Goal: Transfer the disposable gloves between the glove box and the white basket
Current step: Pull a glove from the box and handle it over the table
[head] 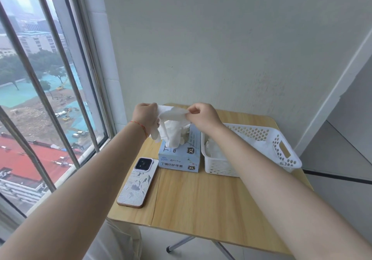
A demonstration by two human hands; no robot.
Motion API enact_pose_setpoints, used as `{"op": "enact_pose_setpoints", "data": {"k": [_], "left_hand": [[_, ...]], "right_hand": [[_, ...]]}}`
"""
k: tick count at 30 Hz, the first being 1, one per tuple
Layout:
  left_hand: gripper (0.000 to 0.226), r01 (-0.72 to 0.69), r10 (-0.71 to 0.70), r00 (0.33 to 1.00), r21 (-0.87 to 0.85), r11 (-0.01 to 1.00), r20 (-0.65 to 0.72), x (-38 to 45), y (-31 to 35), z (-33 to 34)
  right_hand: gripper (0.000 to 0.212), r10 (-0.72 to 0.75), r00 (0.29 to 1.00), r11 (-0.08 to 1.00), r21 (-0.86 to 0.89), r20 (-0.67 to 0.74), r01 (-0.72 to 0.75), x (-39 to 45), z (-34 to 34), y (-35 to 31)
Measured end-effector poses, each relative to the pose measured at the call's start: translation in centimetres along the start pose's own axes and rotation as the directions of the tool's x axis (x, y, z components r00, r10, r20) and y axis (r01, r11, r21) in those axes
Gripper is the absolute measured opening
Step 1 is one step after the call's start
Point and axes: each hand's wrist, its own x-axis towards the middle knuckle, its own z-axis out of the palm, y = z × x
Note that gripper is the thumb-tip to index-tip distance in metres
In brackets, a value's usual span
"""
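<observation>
Stretching sideways between hands (145, 116): glove (173, 116)

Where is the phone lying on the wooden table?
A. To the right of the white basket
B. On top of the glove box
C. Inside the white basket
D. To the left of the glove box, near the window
D: the phone lies flat on the table, left of the glove box on the window side, while the white basket stands on the box's right.

- white glove (171, 126) stretched, hanging above glove box
- pale blue glove box (179, 157), upright, XL label
- white basket (281, 149) just right of box, gloves (214, 152) inside
</observation>
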Motion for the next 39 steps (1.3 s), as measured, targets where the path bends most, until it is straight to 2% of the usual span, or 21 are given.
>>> {"op": "enact_pose_setpoints", "data": {"k": [2,4,5,7,9,11,13,15,16,18,19,21,23,25,28,31,33,34,37,39], "left_hand": [[0.024,0.011,-0.016,0.998,0.075,0.997,0.066,-0.2,0.1,0.2],[0.022,-0.033,-0.01,0.984,0.241,0.97,0.176,-0.6,0.3,0.5],[0.023,-0.064,-0.012,0.972,0.313,0.948,0.235,-0.9,0.4,0.6],[0.025,-0.093,-0.057,0.936,0.403,0.911,0.347,-1.8,0.9,0.9],[0.022,-0.147,-0.076,0.906,0.48,0.865,0.416,-2.3,1.4,1.3],[0.017,-0.197,0.015,0.918,0.421,0.886,0.397,-2.6,1.5,1.8],[0.021,-0.113,0.056,0.923,0.128,0.985,0.382,-2.3,1.3,2.0],[0.04,-0.032,0.058,0.867,-0.061,0.998,0.495,-2.1,1.0,1.9],[0.044,-0.052,0.072,0.834,-0.051,0.997,0.546,-2.1,0.7,1.7],[0.038,-0.124,0.09,0.787,0.013,0.992,0.611,-1.9,-0.2,1.4],[0.038,-0.137,0.091,0.772,0.025,0.99,0.629,-1.9,-0.5,1.2],[0.033,-0.117,0.085,0.784,0.011,0.993,0.615,-1.9,-0.8,1.2],[0.016,-0.12,0.094,0.812,0.006,0.993,0.576,-2.1,-0.9,1.3],[0.014,-0.138,0.091,0.805,0.036,0.99,0.587,-2.3,-0.8,1.2],[0.024,-0.177,0.028,0.749,0.159,0.971,0.662,-2.7,-0.7,1.0],[0.01,-0.164,-0.082,0.691,0.267,0.95,0.718,-3.3,-0.4,0.4],[0.014,-0.154,-0.117,0.667,0.289,0.945,0.736,-3.3,-0.3,0.0],[0.018,-0.147,-0.101,0.676,0.268,0.952,0.73,-3.2,-0.3,-0.3],[0.038,-0.049,-0.031,0.762,0.106,0.993,0.647,-2.0,-0.5,-0.9],[0.051,0.015,-0.051,0.769,0.061,0.998,0.637,-1.0,-0.8,-1.0]], "right_hand": [[0.007,0.005,0.999,0.999,0.055,-0.039,-0.003,0.0,-0.5,-0.5],[0.008,0.011,0.998,0.989,0.149,-0.068,-0.001,-0.1,-1.1,-1.0],[0.017,0.014,0.997,0.978,0.206,-0.076,0.002,0.0,-1.3,-1.3],[0.03,0.014,0.999,0.947,0.322,-0.049,0.003,0.0,-1.9,-1.8],[0.027,0.019,1.0,0.93,0.368,-0.002,-0.017,0.0,-2.3,-2.1],[0.025,0.045,0.998,0.933,0.356,0.047,-0.059,-0.3,-2.6,-2.3],[0.03,0.072,0.993,0.93,0.352,0.094,-0.101,-0.6,-2.6,-2.4],[0.031,0.095,0.989,0.931,0.342,0.109,-0.127,-0.8,-2.8,-2.6],[0.034,0.11,0.989,0.937,0.321,0.095,-0.135,-1.0,-2.9,-2.7],[0.039,0.134,0.99,0.953,0.266,0.052,-0.143,-0.9,-3.0,-2.8],[0.035,0.135,0.99,0.961,0.24,0.034,-0.139,-0.9,-3.0,-2.9],[0.027,0.099,0.995,0.982,0.165,-0.006,-0.097,-1.0,-3.1,-3.1],[0.031,0.031,0.999,0.998,0.06,-0.043,-0.029,-0.9,-3.3,-3.0],[0.032,-0.021,0.996,1.0,-0.005,-0.087,0.021,-0.9,-3.4,-3.2],[0.032,-0.074,0.988,0.996,-0.051,-0.136,0.068,-0.9,-3.7,-3.6],[0.03,-0.075,0.985,0.996,-0.064,-0.154,0.065,-1.1,-4.0,-4.0],[0.027,-0.018,0.988,0.999,-0.048,-0.155,0.011,-1.0,-4.3,-3.8],[0.026,0.028,0.989,0.999,-0.029,-0.147,-0.033,-1.0,-4.5,-3.6],[0.032,0.25,0.966,0.96,0.142,-0.063,-0.24,-0.7,-5.2,-2.5],[0.025,0.398,0.915,0.872,0.28,0.067,-0.4,-1.1,-5.7,-1.7]]}}
